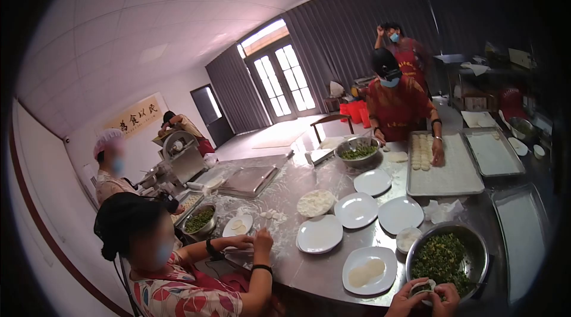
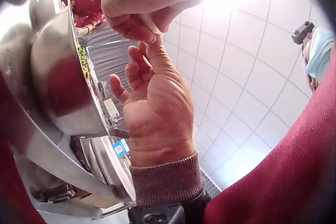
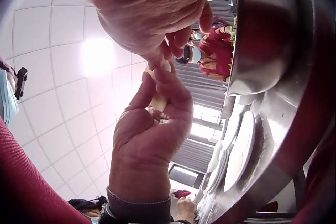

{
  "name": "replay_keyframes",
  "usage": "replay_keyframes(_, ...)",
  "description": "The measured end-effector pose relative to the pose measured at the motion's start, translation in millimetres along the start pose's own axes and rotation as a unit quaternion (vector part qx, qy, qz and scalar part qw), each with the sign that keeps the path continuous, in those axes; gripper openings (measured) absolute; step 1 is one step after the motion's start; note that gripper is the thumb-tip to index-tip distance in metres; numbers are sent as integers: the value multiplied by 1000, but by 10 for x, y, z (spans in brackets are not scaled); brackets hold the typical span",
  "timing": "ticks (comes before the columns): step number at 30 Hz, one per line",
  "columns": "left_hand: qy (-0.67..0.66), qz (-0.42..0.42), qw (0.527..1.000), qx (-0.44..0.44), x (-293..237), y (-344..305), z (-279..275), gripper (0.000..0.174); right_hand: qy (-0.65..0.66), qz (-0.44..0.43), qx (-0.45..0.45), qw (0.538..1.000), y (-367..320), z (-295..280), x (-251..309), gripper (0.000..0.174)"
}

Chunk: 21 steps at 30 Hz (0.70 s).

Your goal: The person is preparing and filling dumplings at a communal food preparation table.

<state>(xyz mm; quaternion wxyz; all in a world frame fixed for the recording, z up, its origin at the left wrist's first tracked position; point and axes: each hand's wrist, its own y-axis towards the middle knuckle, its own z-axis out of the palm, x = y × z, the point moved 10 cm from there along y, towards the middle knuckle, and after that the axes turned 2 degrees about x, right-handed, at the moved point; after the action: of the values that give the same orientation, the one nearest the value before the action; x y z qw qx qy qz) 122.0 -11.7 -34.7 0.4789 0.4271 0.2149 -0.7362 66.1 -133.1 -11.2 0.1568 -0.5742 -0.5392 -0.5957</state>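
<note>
In the head view a round dough wrapper with dark green filling (image 1: pixel 422 288) is held between my two hands at the lower right. My left hand (image 1: pixel 404 300) grips it from the left, and my right hand (image 1: pixel 446 301) pinches its edge. Pale dough (image 2: pixel 153 23) shows between the fingertips in the left wrist view. From the right wrist, the left hand (image 3: pixel 152 134) has the dough (image 3: pixel 159 101) between thumb and fingers, with the right hand (image 3: pixel 157 19) above. A metal bowl (image 1: pixel 479 260) of chopped green filling stands just beyond the hands.
A white plate (image 1: pixel 351 288) with wrappers lies left of the hands. Several white plates (image 1: pixel 320 233) and a small bowl of white powder (image 1: pixel 408 238) stand farther back. A tray (image 1: pixel 449 165) of dumplings is across the table, by another worker (image 1: pixel 398 108). A seated person (image 1: pixel 184 281) works at left.
</note>
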Motion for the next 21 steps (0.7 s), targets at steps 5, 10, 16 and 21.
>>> replay_keyframes(5, 21, -117, 993, -9, 440, -37, -125, 40, 7, 47, 0, 999, -41, -90, -46, 6)
replay_keyframes(10, 0, -94, 995, 17, 483, -10, -8, 40, -53, -68, -48, 995, -65, -199, 59, 16)
replay_keyframes(16, 68, -117, 991, -4, 430, -42, 5, 39, -93, -138, -50, 985, -38, -271, 211, 18)
replay_keyframes(21, 26, -91, 995, -9, 340, -47, 61, 38, -67, -42, -32, 996, -37, -342, 90, 21)
